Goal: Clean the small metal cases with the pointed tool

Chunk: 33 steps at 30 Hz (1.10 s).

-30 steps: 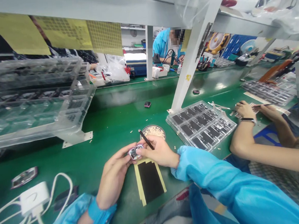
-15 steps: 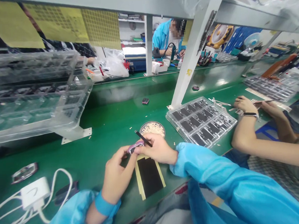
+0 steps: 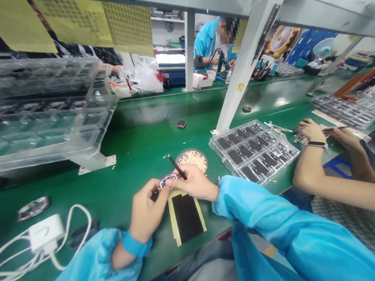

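Observation:
My left hand point(image 3: 149, 209) pinches a small purple-rimmed case point(image 3: 168, 180), like a smartwatch body, tilted above the bench. Its inside looks dark and silvery. My right hand point(image 3: 193, 182) meets it from the other side, thumb at the rim, with a slim black tool point(image 3: 177, 167) lying between thumb and fingers. The tool's upper end sticks up to the left; its other end is hidden by the hand. Just below the hands lies a black rectangular sheet point(image 3: 189, 217) edged with yellow tape. Behind them stands a round dish point(image 3: 192, 157) of small pale bits.
Clear trays of dark parts point(image 3: 255, 150) stand right of a metal post point(image 3: 246, 68). At left are a stacked clear tray point(image 3: 42, 137), a white adapter point(image 3: 46, 234) with cables and a purple-rimmed part point(image 3: 34, 208). A co-worker's arms point(image 3: 337, 177) work at right; another person point(image 3: 214, 42) sits opposite.
The camera view has shifted slightly. Between my fingers the case has turned a little, so more of its inside shows. Both hands keep their hold.

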{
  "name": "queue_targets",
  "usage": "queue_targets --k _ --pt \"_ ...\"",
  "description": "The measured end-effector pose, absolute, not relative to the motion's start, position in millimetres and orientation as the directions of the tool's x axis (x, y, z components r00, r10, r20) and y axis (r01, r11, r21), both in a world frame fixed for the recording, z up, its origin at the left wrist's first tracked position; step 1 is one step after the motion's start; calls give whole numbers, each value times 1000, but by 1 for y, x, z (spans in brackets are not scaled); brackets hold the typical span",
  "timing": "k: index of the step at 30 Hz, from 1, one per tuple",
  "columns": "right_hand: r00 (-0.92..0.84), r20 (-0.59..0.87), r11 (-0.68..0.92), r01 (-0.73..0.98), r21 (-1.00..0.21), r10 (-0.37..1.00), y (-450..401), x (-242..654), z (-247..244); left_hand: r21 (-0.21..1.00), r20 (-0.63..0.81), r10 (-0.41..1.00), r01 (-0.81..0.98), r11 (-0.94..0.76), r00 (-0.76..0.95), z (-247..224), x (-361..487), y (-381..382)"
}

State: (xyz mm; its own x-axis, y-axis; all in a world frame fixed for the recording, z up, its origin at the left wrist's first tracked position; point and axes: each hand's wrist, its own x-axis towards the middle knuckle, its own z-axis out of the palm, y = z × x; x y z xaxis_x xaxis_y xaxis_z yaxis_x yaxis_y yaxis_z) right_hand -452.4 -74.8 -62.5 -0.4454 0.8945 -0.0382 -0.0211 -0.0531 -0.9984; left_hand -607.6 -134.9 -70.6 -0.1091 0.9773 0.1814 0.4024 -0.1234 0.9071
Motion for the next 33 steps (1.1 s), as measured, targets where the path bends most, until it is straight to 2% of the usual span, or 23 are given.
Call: queue_targets --k 3,7,10,15,19,23,30,33 --pt "-418 58 87 51 -995 907 -74 -449 -61 924 152 982 368 -102 -110 -70 -609 -133" --pt "-360 289 343 94 -935 887 -71 -437 -57 871 194 976 475 -127 -95 -69 -610 -135" --pt "-334 408 474 142 -869 850 -66 -429 -53 832 221 973 534 -151 -69 -68 -611 -137" --pt "-360 559 628 104 -772 747 -67 -425 -49 657 343 939 709 -256 22 -65 -612 -140" --pt "-498 526 658 126 -743 690 -69 -423 -54 563 383 920 770 -301 79 -62 -612 -140" --pt "-578 504 684 136 -716 642 -68 -421 -60 566 367 928 777 -277 63 -61 -614 -139" --pt "-608 520 721 129 -681 600 -68 -420 -62 537 360 930 798 -273 76 -62 -614 -139" --pt "-661 470 722 163 -672 586 -68 -420 -61 540 323 943 802 -256 84 -64 -614 -138"
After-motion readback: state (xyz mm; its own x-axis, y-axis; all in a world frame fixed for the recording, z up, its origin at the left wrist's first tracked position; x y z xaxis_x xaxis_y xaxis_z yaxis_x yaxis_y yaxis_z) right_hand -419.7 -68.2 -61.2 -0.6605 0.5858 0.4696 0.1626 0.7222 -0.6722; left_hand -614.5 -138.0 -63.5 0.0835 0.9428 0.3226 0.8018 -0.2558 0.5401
